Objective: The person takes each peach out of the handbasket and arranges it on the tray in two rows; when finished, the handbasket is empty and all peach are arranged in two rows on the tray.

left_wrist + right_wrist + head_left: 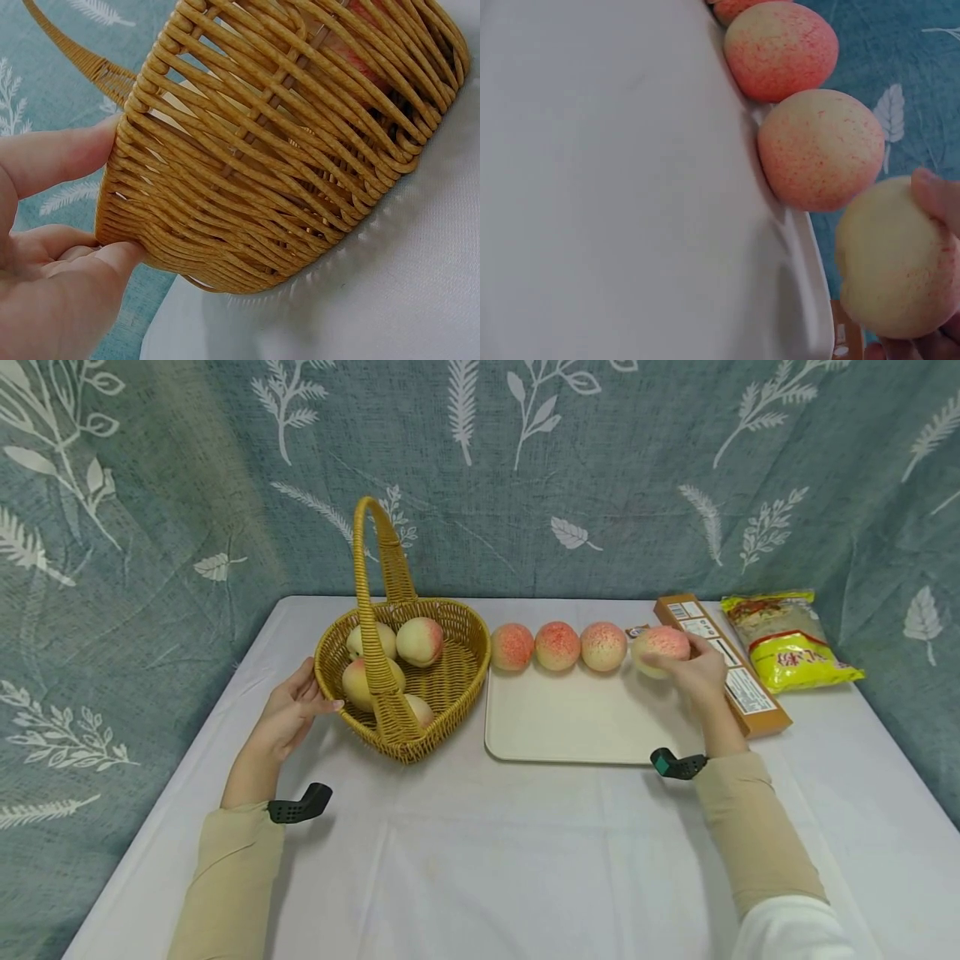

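My right hand (693, 672) grips a pink-and-cream peach (660, 649) at the far right corner of the cream tray (570, 722); the right wrist view shows that peach (897, 262) held by my fingertips (934, 192) just off the tray's rim (802, 247). Three peaches (558, 646) line the tray's far edge. My left hand (288, 714) holds the left rim of a woven heart-shaped basket (450, 681), thumb on the rim and fingers against the wall (247, 150). Several peaches (419, 641) lie in the basket.
A brown carton (722, 662) lies right of the tray, touching my right hand. A yellow snack bag (787, 639) lies beyond it. The basket's tall handle (375, 577) arches over it. A leaf-print curtain (525, 468) hangs behind the white-clothed table (487, 860).
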`<act>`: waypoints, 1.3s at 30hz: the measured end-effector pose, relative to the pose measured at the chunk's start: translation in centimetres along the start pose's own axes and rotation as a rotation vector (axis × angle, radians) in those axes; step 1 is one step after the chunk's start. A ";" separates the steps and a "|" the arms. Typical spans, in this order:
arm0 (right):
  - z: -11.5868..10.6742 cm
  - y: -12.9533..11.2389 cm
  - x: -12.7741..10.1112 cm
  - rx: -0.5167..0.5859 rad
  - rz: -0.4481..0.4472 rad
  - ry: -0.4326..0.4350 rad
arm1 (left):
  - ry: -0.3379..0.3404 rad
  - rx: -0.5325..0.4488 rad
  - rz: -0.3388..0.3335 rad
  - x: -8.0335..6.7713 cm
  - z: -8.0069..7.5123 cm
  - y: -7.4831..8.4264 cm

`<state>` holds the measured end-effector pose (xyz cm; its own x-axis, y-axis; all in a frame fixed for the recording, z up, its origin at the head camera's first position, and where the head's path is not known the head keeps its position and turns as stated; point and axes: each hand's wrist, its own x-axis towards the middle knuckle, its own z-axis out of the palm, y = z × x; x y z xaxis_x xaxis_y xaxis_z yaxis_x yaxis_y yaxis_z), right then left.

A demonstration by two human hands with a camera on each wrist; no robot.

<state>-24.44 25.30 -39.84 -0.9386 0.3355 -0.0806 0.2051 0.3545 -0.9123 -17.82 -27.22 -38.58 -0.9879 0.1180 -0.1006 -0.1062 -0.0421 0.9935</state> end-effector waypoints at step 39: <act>0.2 0.6 2.8 -0.161 -0.078 -0.157 | 0.006 0.012 -0.011 0.1 0.0 0.0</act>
<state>-26.95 26.30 -40.68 -0.9824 0.1661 -0.0856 0.1602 0.5127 -0.8435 -17.90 -27.22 -38.54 -0.9874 0.1120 -0.1115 -0.1154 -0.0288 0.9929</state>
